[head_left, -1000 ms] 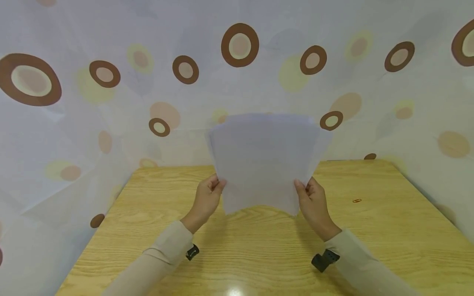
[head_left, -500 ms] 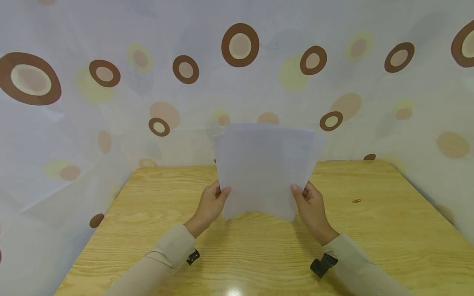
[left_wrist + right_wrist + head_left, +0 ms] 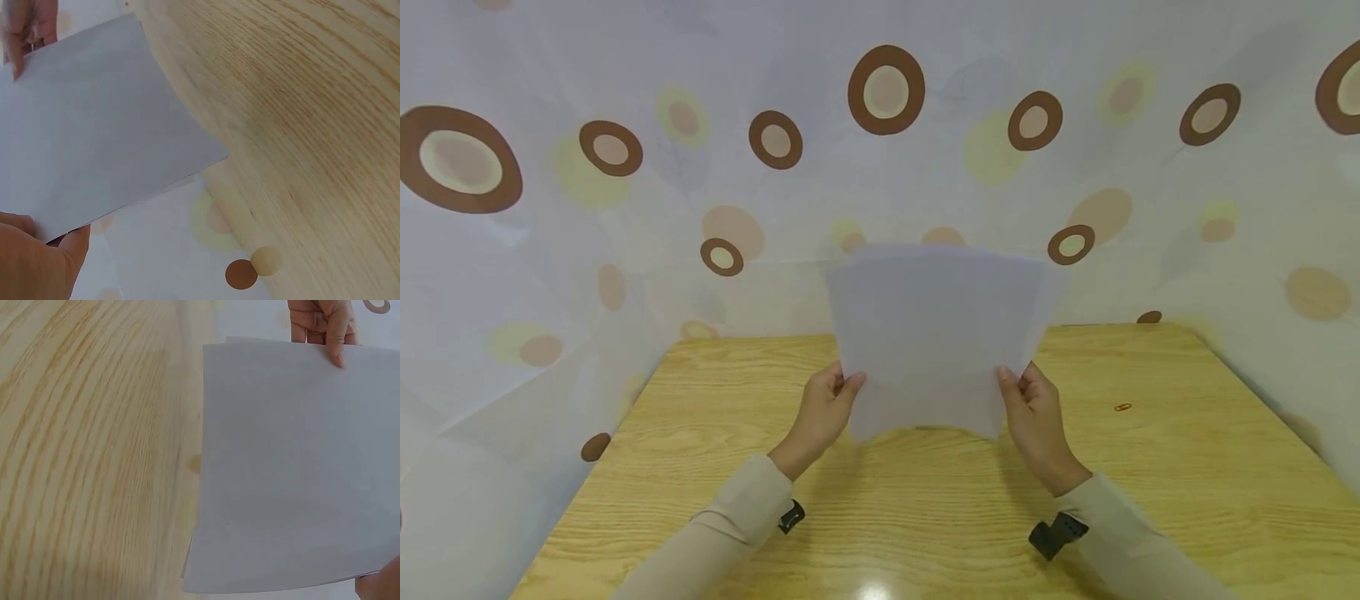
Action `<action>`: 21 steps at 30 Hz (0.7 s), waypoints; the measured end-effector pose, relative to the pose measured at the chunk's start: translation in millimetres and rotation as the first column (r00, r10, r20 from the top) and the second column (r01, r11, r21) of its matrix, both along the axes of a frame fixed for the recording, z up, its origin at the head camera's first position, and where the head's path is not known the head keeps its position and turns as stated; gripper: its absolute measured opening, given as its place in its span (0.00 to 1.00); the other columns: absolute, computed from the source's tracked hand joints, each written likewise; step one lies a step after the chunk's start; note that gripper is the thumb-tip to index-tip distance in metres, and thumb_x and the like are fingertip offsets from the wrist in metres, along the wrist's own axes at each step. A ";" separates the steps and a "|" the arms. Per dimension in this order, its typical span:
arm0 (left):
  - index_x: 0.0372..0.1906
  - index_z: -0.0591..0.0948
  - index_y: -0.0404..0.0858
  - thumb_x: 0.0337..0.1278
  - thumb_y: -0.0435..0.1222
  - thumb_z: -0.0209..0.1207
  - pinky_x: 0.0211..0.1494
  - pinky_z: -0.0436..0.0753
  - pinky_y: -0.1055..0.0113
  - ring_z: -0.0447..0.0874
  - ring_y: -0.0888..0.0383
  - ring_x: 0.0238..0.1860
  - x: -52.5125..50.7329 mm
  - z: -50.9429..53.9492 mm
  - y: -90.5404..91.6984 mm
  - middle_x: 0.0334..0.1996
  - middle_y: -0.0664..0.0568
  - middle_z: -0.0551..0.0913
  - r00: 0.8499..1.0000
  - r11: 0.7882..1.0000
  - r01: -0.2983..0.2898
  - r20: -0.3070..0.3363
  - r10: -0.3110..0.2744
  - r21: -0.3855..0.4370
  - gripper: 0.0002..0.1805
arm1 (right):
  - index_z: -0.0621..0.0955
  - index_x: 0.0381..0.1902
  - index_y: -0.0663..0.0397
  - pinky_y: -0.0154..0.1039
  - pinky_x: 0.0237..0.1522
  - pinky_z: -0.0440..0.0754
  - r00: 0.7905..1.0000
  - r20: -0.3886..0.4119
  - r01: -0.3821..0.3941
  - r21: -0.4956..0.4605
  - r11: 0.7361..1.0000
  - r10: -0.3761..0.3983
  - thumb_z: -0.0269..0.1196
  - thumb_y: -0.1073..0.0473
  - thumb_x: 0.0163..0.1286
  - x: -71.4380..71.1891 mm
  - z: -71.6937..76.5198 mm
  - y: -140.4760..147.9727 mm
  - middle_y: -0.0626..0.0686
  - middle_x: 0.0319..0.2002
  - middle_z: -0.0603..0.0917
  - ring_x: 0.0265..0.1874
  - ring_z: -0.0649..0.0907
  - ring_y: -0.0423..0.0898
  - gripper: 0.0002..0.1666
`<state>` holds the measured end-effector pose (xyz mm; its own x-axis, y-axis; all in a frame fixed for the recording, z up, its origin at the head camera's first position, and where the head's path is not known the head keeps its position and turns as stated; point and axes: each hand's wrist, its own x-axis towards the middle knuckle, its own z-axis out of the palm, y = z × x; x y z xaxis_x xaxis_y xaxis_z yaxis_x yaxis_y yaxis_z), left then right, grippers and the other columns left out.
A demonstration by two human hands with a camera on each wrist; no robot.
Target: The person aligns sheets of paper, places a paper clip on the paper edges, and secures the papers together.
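Nearest, at the front of the wooden table, two beige sleeves reached in over its left and right halves, with a black wrist device at the right cuff. Farther in, above the table's middle, the left hand and right hand pinched a loose stack of white paper by its opposite side edges, thumbs on the near face. The stack stood raised above the table, its broad face toward the person and its top pointing at the table's far edge. The sides ran upward, fanning outward; the bottom edge bowed up midway. Whether the long axis ran upward or across could not be told. On the table's right part lay an orange paper clip. Beyond the table's far edge rose a circle-patterned backdrop.
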<state>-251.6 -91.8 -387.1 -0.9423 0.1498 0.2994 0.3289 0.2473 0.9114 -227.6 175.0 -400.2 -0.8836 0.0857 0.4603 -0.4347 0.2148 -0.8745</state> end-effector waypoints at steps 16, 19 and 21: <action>0.64 0.70 0.40 0.65 0.37 0.58 0.52 0.80 0.57 0.80 0.50 0.52 2.0 2.3 -6.5 0.55 0.44 0.78 0.984 0.985 0.163 0.058 -0.167 0.063 0.24 | 0.68 0.63 0.67 0.28 0.46 0.79 0.995 0.008 -0.097 -0.086 0.992 0.098 0.53 0.58 0.75 -1.5 8.6 7.6 0.44 0.50 0.81 0.48 0.81 0.38 0.24; 0.65 0.70 0.41 0.65 0.38 0.58 0.55 0.78 0.56 0.77 0.50 0.56 -1.8 5.4 -6.1 0.58 0.45 0.76 0.981 0.980 0.179 0.057 -0.185 0.087 0.24 | 0.67 0.64 0.67 0.27 0.47 0.79 0.994 -0.002 -0.109 -0.091 0.990 0.109 0.53 0.58 0.75 -2.1 11.1 8.9 0.43 0.50 0.80 0.49 0.80 0.38 0.25; 0.64 0.69 0.41 0.66 0.38 0.58 0.56 0.78 0.55 0.76 0.49 0.57 -4.1 7.9 -5.9 0.59 0.45 0.75 0.979 0.976 0.191 0.052 -0.197 0.103 0.24 | 0.67 0.64 0.67 0.27 0.46 0.79 0.993 -0.010 -0.115 -0.087 0.990 0.115 0.53 0.59 0.75 -2.3 12.9 9.6 0.43 0.50 0.80 0.48 0.80 0.38 0.25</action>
<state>-255.7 -97.7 -379.2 -0.9151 0.3047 0.2641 0.3047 0.0934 0.9479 -230.0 184.6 -387.3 -0.8876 0.0238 0.4600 -0.4566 0.0860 -0.8855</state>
